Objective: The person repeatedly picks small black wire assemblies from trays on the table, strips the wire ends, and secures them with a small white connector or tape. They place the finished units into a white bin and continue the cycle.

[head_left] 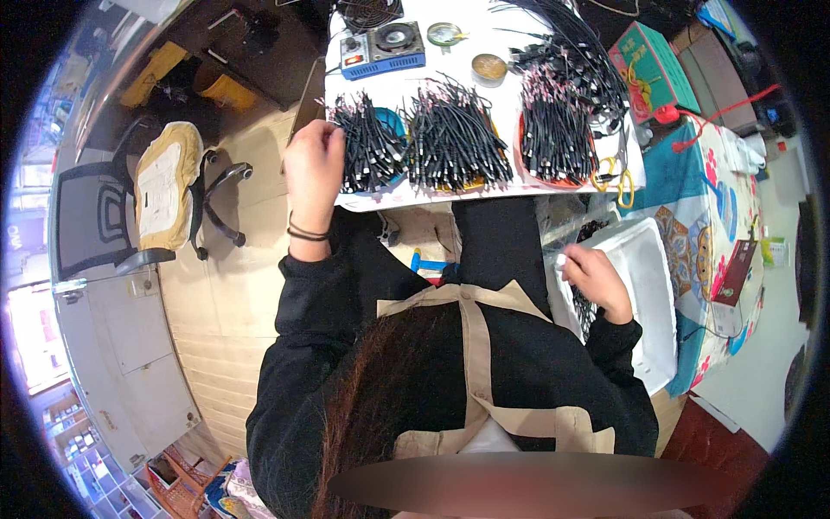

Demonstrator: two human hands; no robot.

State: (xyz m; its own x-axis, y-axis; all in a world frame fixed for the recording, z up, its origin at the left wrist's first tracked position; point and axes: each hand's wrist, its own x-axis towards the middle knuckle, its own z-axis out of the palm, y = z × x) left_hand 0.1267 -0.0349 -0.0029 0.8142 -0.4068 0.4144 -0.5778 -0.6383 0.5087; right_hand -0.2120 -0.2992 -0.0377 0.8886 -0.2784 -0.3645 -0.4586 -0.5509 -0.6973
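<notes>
My left hand (315, 163) is raised at the table's left front corner, beside a bundle of short black cables (367, 143). Its fingers are curled in, and whatever they may hold is hidden. A second cable bundle (458, 138) lies in the middle, and a third bundle (553, 134) sits in an orange-red tray to the right. Below the table edge my right hand (598, 278) is closed over the left side of a white foam box (653, 303). A tiny white bit shows at its fingertips, too small to name. Dark pieces (586, 316) lie in the box.
A blue box-shaped device (383, 54) with a dial and red switch stands at the back. Near it are a round tin (489, 67) and a small dish (444, 35). Yellow-handled scissors (616, 180) lie at the right front edge. An office chair (164, 190) stands left.
</notes>
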